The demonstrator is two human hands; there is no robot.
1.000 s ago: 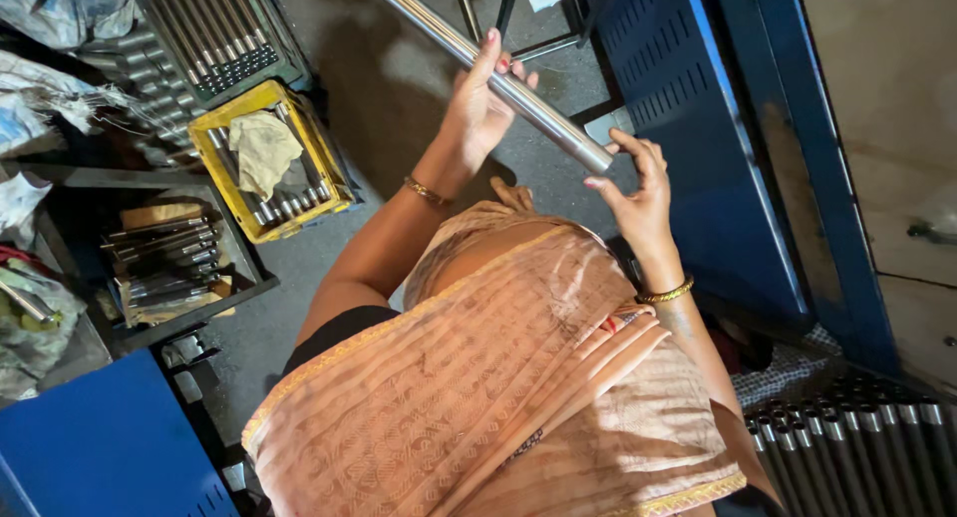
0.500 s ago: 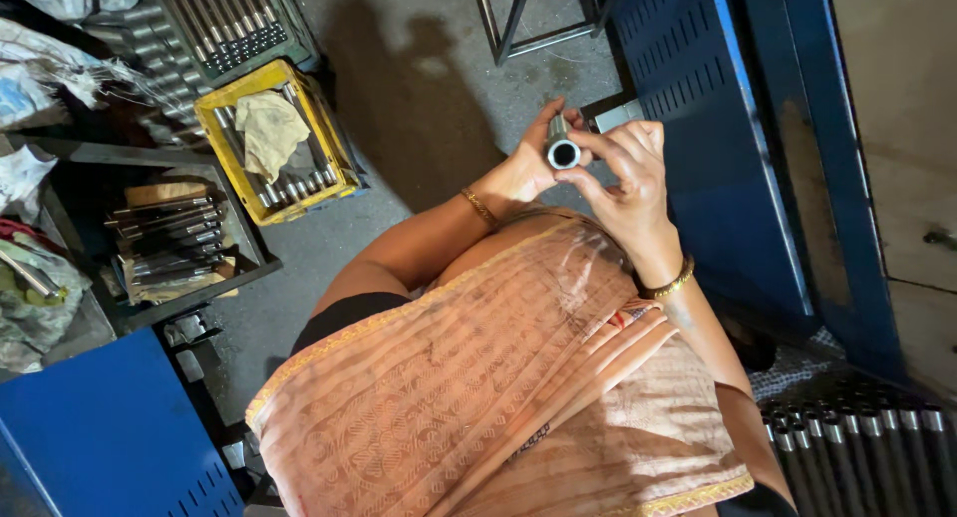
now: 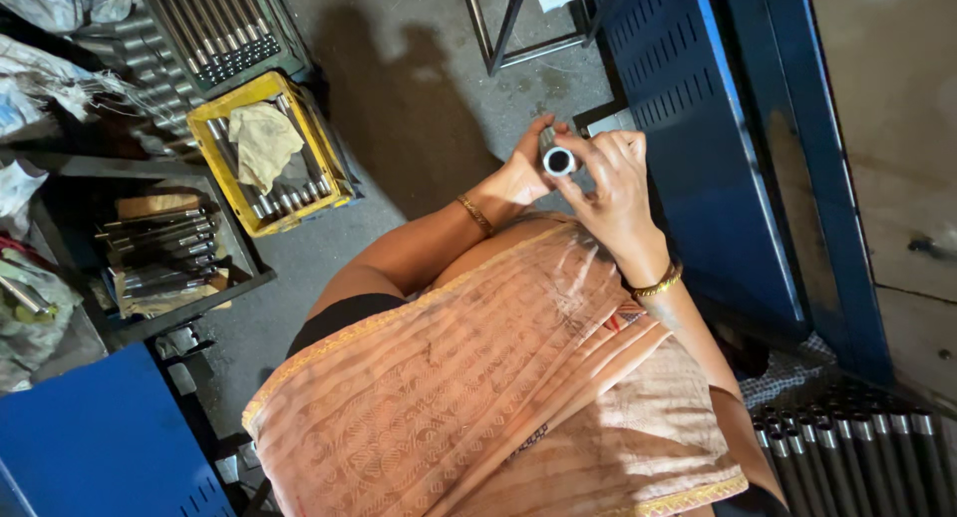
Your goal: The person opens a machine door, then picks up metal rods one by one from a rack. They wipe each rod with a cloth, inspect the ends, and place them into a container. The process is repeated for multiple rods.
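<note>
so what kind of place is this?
Likely a metalworking or machine shop floor. Both hands, left hand and right hand, hold a metal tube end-on. Crates of steel rods, a yellow crate among them, sit beside a blue metal cabinet on concrete.

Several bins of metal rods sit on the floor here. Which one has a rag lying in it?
The yellow crate, left of the hands. A crumpled beige rag lies on its rods; the dark tray beside it and the rack above hold none.

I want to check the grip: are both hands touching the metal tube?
Touching. The head view shows the left hand and right hand wrapped around the metal tube, seen end-on.
</note>
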